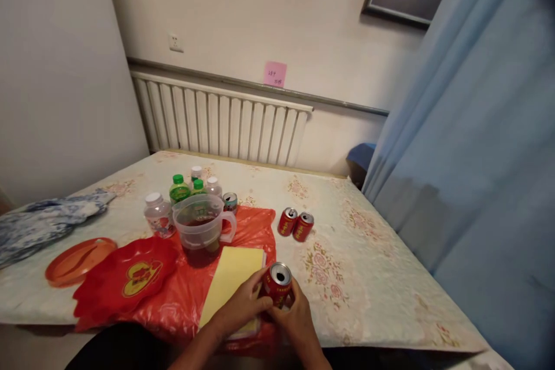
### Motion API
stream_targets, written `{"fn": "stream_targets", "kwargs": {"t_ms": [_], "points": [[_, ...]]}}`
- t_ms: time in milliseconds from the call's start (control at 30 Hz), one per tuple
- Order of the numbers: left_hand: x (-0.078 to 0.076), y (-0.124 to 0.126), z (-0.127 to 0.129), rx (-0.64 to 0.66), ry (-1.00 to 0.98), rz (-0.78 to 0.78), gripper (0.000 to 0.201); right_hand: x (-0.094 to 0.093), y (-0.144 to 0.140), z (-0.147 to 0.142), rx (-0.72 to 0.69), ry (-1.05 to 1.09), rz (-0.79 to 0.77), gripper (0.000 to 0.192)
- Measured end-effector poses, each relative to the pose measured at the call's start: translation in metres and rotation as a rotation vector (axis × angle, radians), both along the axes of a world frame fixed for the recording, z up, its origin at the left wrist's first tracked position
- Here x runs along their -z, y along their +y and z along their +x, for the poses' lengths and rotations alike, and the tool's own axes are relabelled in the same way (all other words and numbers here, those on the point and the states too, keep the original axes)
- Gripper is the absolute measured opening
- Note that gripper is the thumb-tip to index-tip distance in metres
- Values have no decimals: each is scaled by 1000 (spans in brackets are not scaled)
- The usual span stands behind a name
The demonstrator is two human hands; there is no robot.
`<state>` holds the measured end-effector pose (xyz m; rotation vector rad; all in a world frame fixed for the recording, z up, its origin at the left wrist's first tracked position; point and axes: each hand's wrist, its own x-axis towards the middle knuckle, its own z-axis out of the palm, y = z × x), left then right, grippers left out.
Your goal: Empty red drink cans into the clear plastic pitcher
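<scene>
Nearest to me, both hands meet on one opened red can (277, 283) at the near edge of the desk (381, 277). My left hand (243, 303) wraps its side from the left, my right hand (295, 315) cups it from below and the right; so the grip is a two-handed hold on the can, which looks slightly tipped with its open mouth facing up and towards me.

I judge spilling to be the main risk: if any drink remains, a further tilt would pour it out. Just left of the grip lies a yellow pad (232, 280) on a red plastic bag (182, 295), and both would catch the liquid.

Beyond the grip stands a clear jug (202, 228) holding dark liquid; a careless reach could knock it. Up and right of the grip, two more red cans (295, 224) stand touching. Behind the jug, several bottles (180, 189) cluster closely and would topple together.
</scene>
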<state>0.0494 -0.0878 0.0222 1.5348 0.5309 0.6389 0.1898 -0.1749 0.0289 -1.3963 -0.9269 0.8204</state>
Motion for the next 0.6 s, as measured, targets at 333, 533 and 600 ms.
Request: {"fn": "stream_targets", "kwargs": {"t_ms": [333,533,600], "points": [[41,43,-26,-581,578,708,26,21,9,89,394,-171,-32,66],[57,40,-29,-613,753,1024,19,30,33,134,553,-298,-62,65],[58,40,-28,-619,769,1043,20,32,44,146,574,-340,-52,64]]}}
